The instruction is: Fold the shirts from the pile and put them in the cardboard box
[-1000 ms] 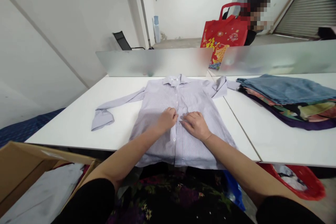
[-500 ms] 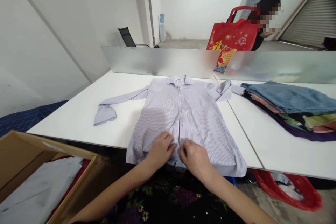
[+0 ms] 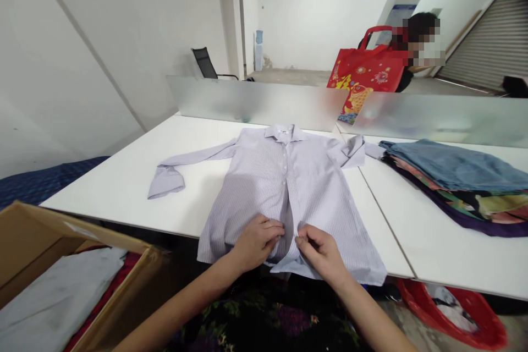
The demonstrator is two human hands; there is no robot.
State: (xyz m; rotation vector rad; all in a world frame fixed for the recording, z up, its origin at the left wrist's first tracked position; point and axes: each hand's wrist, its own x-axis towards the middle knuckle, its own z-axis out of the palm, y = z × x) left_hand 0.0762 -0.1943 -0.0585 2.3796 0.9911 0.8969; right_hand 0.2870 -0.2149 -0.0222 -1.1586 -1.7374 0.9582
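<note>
A pale lilac striped button-up shirt lies face up on the white table, its collar toward the far side and its hem over the near edge. Its left-side sleeve stretches out across the table; the right-side one is bunched near the pile of clothes. The upper buttons are fastened, while the lower front gapes between my hands. My left hand is closed on one front edge of the shirt near the hem. With fingers pinched, my right hand holds the other front edge, slightly lifted.
A stack of folded clothes sits on the right of the table. At lower left stands a cardboard box with garments inside. A frosted divider runs along the back. Beyond it are a red bag and a person. Another red bag is below right.
My right hand has moved right with its front edge, opening a gap in the shirt's lower front. My left hand has shifted slightly right and down. The view has tilted up a little.
</note>
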